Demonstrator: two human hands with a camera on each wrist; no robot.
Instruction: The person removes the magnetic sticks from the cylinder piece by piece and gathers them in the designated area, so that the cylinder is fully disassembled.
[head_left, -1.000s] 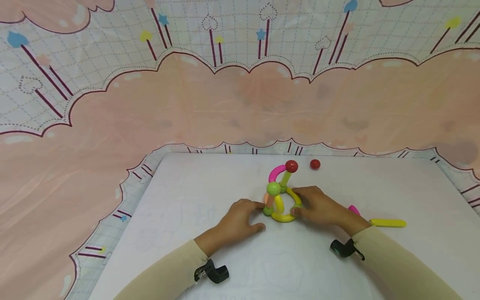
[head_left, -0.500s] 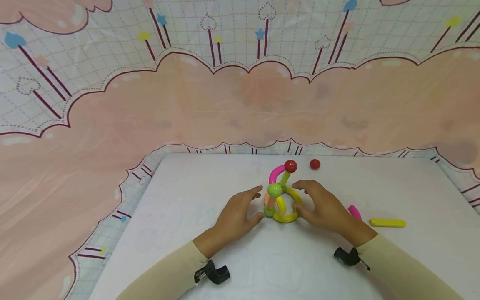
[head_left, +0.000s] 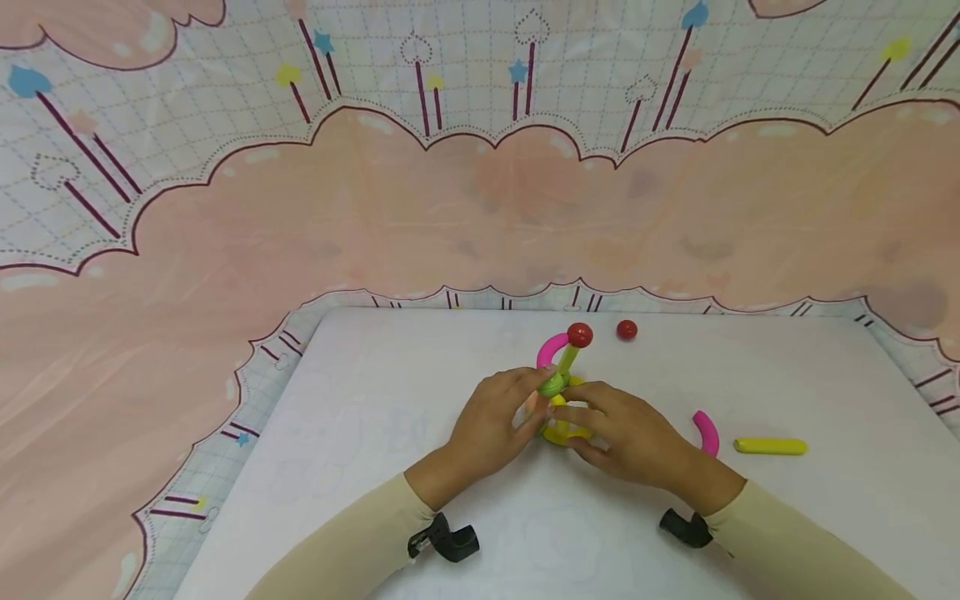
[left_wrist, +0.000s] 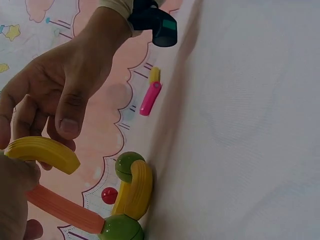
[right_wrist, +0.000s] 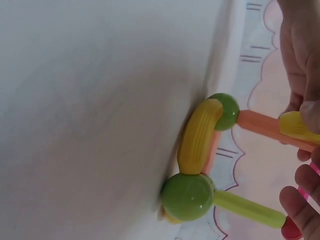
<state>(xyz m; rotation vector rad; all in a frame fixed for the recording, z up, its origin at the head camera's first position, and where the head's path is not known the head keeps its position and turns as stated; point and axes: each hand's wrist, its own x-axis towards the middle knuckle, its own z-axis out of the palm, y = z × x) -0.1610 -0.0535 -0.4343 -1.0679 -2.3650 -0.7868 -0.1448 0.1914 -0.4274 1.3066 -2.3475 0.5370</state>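
Note:
A stick-and-ball construction toy stands on the white table [head_left: 360,500]. Pink and light-green sticks rise to its red ball [head_left: 580,335]. My left hand [head_left: 487,421] holds the upper green ball [head_left: 553,386], thumb low by the orange stick [right_wrist: 257,124]. In the left wrist view a curved yellow stick [left_wrist: 42,150] juts from that grip, its far end free. My right hand [head_left: 637,437] reaches in from the other side, fingers loosely bent, tips right at the green ball and yellow sticks. Those fingers cover part of the lower yellow ring.
Beyond the toy lies a loose red ball [head_left: 627,330]. A curved pink stick [head_left: 707,433] and a straight yellow stick [head_left: 770,447] lie to the right, near my right forearm. A patterned cloth [head_left: 487,217] hangs behind the table.
My left hand has moved from beside the toy up and rightward onto the green ball. My right hand has shifted left across the yellow ring, and more of the loose pink stick shows.

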